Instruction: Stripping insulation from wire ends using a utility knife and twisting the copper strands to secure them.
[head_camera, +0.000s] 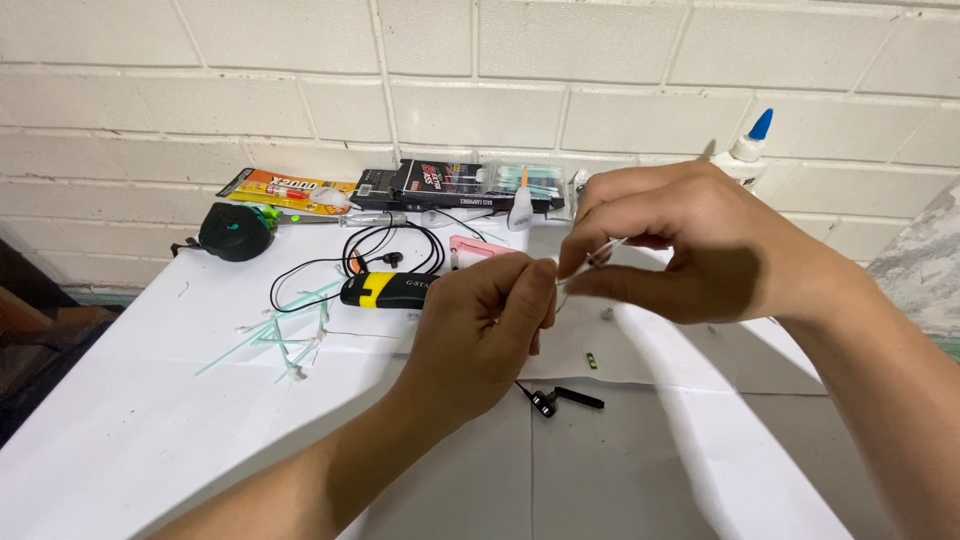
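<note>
makeshift repair bench, white paper-covered table (150, 420), painted brick wall (480, 60), glue bottle (745, 150), earphone parts (545, 402)

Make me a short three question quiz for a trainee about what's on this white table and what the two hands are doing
1. True or false: both hands pinch one thin white stick between them.
2. Which lies nearest the left hand? A: black and yellow tool; B: black tape measure; C: glue bottle with blue cap.
3. What lies scattered at the left of the white table?

Key: 1 true, the right hand and left hand both grip the thin white stick. 2 A. 3 pale green swab sticks.
</note>
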